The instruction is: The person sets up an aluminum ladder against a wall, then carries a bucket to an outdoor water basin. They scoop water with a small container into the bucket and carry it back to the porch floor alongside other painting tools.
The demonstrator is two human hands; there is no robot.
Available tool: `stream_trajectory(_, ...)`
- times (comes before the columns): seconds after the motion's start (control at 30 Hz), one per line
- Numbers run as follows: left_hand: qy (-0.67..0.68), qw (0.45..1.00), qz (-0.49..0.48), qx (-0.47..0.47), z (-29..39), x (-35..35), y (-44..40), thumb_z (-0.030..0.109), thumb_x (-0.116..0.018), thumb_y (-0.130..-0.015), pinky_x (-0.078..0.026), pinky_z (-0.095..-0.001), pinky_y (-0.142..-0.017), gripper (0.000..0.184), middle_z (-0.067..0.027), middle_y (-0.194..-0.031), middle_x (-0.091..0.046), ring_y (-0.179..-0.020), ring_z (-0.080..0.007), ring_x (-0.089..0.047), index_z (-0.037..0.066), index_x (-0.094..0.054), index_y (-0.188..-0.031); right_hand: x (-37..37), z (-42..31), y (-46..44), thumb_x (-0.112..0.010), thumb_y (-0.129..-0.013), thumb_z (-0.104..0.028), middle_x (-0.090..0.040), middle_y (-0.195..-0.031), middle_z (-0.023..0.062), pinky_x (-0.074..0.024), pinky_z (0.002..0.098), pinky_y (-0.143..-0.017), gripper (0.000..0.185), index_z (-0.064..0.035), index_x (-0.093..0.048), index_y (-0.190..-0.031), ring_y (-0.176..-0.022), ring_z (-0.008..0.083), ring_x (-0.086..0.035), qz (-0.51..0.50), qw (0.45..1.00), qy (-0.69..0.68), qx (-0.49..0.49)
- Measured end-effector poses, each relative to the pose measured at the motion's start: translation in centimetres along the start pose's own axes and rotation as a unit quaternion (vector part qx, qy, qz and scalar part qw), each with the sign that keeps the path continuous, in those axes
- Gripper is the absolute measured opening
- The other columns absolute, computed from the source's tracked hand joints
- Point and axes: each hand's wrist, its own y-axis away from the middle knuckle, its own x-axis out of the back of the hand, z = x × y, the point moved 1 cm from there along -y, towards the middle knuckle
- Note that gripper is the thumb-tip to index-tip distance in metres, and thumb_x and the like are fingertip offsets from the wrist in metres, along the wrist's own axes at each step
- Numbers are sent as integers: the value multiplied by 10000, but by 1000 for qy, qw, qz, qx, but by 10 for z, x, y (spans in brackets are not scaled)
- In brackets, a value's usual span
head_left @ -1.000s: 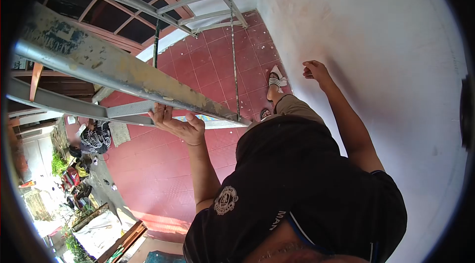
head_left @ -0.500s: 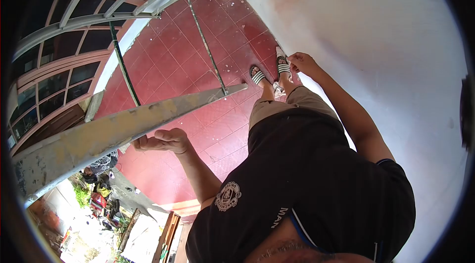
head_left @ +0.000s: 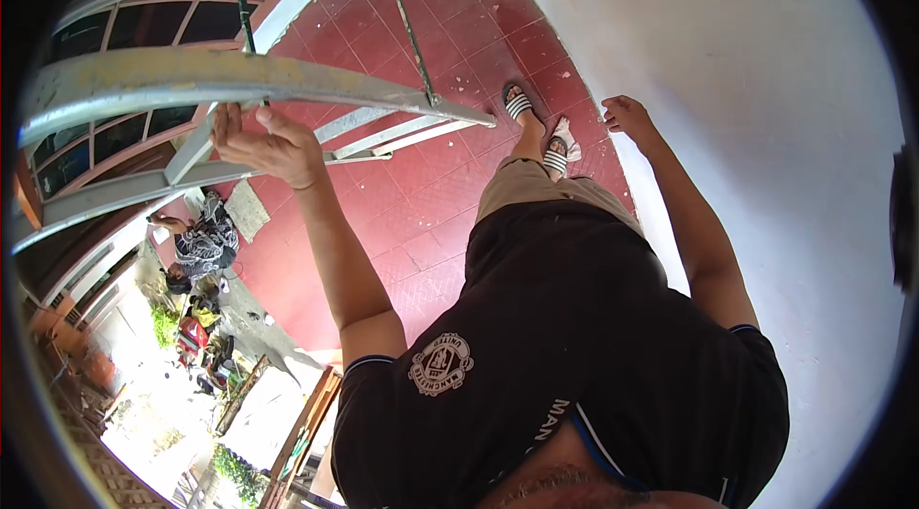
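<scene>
A metal ladder (head_left: 373, 95) with a worn, yellow-stained side rail stands on my left, and its rungs (head_left: 196, 147) show below that rail. My left hand (head_left: 268, 147) is raised under the rail, palm up, its half-bent fingers at the rail's lower edge. Whether they touch it I cannot tell. Out to the right, my right hand (head_left: 628, 116) hangs beside the white wall (head_left: 766, 174). Its fingers are loosely bent and nothing shows in them. Below, a pale cloth (head_left: 570, 137) lies on the floor by my striped sandal (head_left: 555, 160).
Red floor tiles (head_left: 412, 241) stretch around my feet. Thin rods (head_left: 407, 21) cross between the ladder's two sides. A person in patterned clothing (head_left: 206, 239) sits at the left, near piled belongings (head_left: 196, 327). A framed window (head_left: 144, 25) lines the upper left.
The ladder rail appears higher in view and more of its lower side shows. My left hand has risen with it. My right hand has shifted right, and my feet have changed position.
</scene>
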Motion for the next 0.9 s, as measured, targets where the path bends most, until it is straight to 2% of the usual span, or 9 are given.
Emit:
stream_trajectory(0.13, 15, 998, -23, -64, -6, 13, -1, 384, -443, -961, -361, -484, -897, 447, -204, -1084, -515, -1026, -350, -491, -51, -528, -1016, -11, 56, 13, -547, -909, -274, -615, -846, 64, -525, 295, -696, 276, -38, -606, -1041, -751, 164, -628, 1, 1000, -15, -5)
stream_trajectory(0.23, 36, 998, -23, -42, -8, 19, 1, 364, -505, -925, -347, -474, -916, 427, -182, -1093, -517, -1038, -345, -472, -44, -537, -1045, -24, 91, 29, -559, -905, -285, -622, -836, 70, -526, 301, -683, 275, -35, -604, -1013, -742, 171, -630, -23, 999, -6, -28)
stream_trajectory(0.47, 89, 993, -21, -70, -13, 53, -8, 275, -568, -899, -366, -457, -962, 370, -176, -1186, -525, -1122, -347, -476, -23, -544, -1116, -49, 73, 63, -538, -906, -294, -609, -865, 85, -524, 321, -693, 316, -27, -594, -1066, -769, 193, -628, -49, 996, 49, -63)
stream_trajectory(0.57, 214, 970, -116, 21, -50, 88, -11, 298, -556, -903, -328, -461, -1025, 494, -240, -1238, -500, -1177, -404, -451, -70, -498, -1228, -73, 42, 54, -529, -904, -283, -606, -863, 84, -526, 318, -686, 311, -27, -593, -1070, -763, 190, -629, -41, 991, 120, -52)
stream_trajectory(0.6, 279, 956, -86, 16, -68, 94, -4, 247, -603, -878, -339, -456, -1021, 504, -250, -1270, -458, -1203, -408, -427, -65, -476, -1253, -86, 26, 47, -529, -904, -283, -606, -863, 84, -526, 318, -686, 311, -27, -593, -1070, -763, 190, -629, -47, 988, 143, -45)
stream_trajectory(0.7, 192, 976, -79, 65, -131, 133, 44, 298, -600, -874, -320, -481, -1036, 540, -250, -1291, -463, -1215, -427, -423, -59, -483, -1261, -129, -26, 24, -514, -908, -255, -608, -861, 82, -527, 307, -673, 295, -26, -593, -1076, -745, 178, -630, -74, 963, 255, -42)
stream_trajectory(0.77, 119, 982, -85, 120, -175, 157, 106, 273, -546, -916, -391, -446, -983, 392, -180, -1245, -506, -1176, -363, -471, -46, -534, -1144, -167, -63, 4, -509, -918, -234, -611, -843, 71, -524, 287, -654, 275, -25, -594, -1075, -715, 159, -628, -95, 939, 330, 12)
stream_trajectory(0.83, 96, 953, -133, 253, -210, 189, 184, 287, -508, -941, -402, -478, -963, 365, -197, -1233, -518, -1143, -390, -495, -22, -550, -1130, -206, -97, -10, -507, -923, -227, -611, -824, 66, -521, 278, -642, 265, -28, -597, -1072, -702, 152, -627, -112, 924, 362, 52)
stream_trajectory(0.9, 83, 885, -193, 416, -230, 230, 274, 296, -464, -968, -424, -437, -948, 362, -195, -1236, -520, -1144, -387, -493, -13, -560, -1131, -243, -123, -15, -505, -928, -220, -611, -806, 60, -518, 268, -630, 254, -31, -599, -1069, -689, 144, -625, -126, 910, 384, 92)
